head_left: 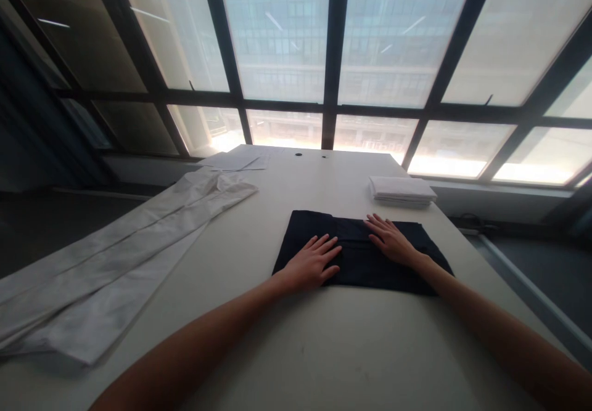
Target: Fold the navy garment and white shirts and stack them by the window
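Note:
A dark navy cloth (365,264), folded into a rough rectangle, lies flat on the white table (259,337). On its left part rests my left hand (312,263), palm down with the fingers spread. My right hand (392,240) lies on the right part of the cloth, its fingers stretched toward the far edge. Neither hand grips anything. The exact kind of cloth item cannot be made out while it is folded.
Long white fabric (139,244) is spread along the table's left side. Sheets of paper (238,159) lie at the far left. A folded white cloth stack (401,190) sits near the right edge. Large windows (282,41) stand behind the table.

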The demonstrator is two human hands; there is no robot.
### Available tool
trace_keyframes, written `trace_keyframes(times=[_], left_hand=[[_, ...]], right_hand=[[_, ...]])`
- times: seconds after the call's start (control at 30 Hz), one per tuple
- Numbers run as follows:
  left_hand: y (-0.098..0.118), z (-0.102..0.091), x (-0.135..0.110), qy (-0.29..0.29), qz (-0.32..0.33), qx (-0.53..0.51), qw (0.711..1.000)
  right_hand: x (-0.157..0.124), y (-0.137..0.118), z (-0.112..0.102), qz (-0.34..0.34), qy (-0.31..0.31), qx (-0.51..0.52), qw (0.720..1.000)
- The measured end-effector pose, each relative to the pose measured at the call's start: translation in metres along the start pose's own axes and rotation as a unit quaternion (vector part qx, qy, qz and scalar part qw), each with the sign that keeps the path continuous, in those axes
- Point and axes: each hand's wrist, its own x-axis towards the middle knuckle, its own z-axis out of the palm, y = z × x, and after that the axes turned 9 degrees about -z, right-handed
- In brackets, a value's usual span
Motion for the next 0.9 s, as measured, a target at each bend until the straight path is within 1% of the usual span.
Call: trace_keyframes(times=[0.07,0.1,0.17,0.23,0.4,0.5,0.57,0.63,0.7,0.77,0.83,0.9], left_hand=[[0.0,0.0,0.0,-0.001,0.0,0.006,1.0],[0.0,0.0,0.0,-0.002,0.001,0.008,1.0],[0.0,-0.001,0.0,-0.005,0.001,0.013,1.0],[0.0,-0.002,0.001,-0.009,-0.001,0.018,1.0],[0.002,-0.006,0.001,-0.023,-0.007,0.022,0.999],[0.002,-0.007,0.001,-0.028,-0.008,0.022,0.999],[0.001,-0.007,0.001,-0.029,-0.008,0.021,0.999],[0.0,-0.007,0.002,-0.029,-0.006,0.02,0.999],[0.0,-0.008,0.002,-0.03,-0.005,0.018,0.999],[0.0,-0.008,0.003,-0.03,-0.005,0.018,0.999],[0.0,-0.008,0.003,-0.029,-0.006,0.017,0.999],[0.0,-0.008,0.003,-0.026,-0.006,0.016,1.0]], right_hand=[[-0.023,0.009,-0.002,0.03,-0.065,-0.013,0.997],[-0.033,0.015,-0.003,0.057,-0.084,-0.022,0.995],[-0.049,0.028,-0.005,0.113,-0.097,-0.042,0.988],[-0.062,0.041,-0.008,0.159,-0.091,-0.057,0.981],[-0.089,0.062,-0.008,0.249,-0.049,-0.064,0.965],[-0.1,0.073,-0.01,0.285,0.013,-0.059,0.956],[-0.103,0.08,-0.015,0.303,0.064,-0.05,0.949],[-0.104,0.086,-0.024,0.33,0.112,-0.03,0.937],[-0.103,0.089,-0.034,0.369,0.143,0.001,0.918],[-0.1,0.088,-0.043,0.398,0.148,0.03,0.905],[-0.096,0.083,-0.05,0.415,0.138,0.062,0.897],[-0.093,0.077,-0.056,0.431,0.134,0.116,0.885]])
